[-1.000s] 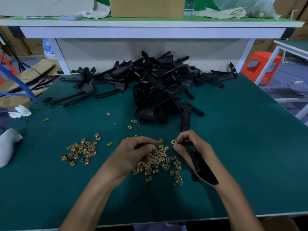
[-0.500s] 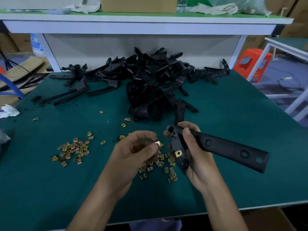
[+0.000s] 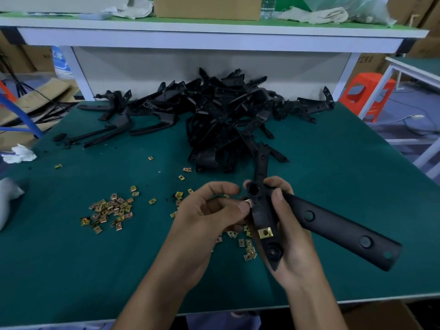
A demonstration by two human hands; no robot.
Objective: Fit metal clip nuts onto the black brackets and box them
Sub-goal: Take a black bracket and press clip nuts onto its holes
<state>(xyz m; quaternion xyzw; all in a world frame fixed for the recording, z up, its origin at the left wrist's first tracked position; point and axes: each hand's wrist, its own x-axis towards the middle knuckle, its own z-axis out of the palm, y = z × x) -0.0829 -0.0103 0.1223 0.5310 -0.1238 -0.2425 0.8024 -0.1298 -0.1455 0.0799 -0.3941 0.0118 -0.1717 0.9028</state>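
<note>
The right hand (image 3: 292,246) gripped a black bracket (image 3: 333,225) above the near edge of the tabletop (image 3: 333,163), roughly at its middle. Its fingers were curled round the bracket's narrow mounting end and its long arm pointed toward the near right corner. One fitted clip nut (image 3: 266,232) already sat on the lower part of that mounting end. The left hand (image 3: 209,217) pinched a second clip nut (image 3: 247,202) between thumb and forefinger, and it was touching the bracket's left edge higher up.

The step in hand looked like seating this second nut. To do it well, the open mouth of the clip should meet the edge squarely, so that both legs straddle the plastic. A tilted start would probably jam or spring off. The thumb should push straight in along the face until the nut's hole lines up with the bracket's hole. The right hand would need to brace firmly against that push, with its own fingers (image 3: 277,198) kept off the nut's path.

Loose clip nuts (image 3: 109,210) lay scattered toward the near left, and more lay under the hands. The pile of brackets (image 3: 226,115) waited at the middle of the far edge. No box for finished parts could be made out on the tabletop.
</note>
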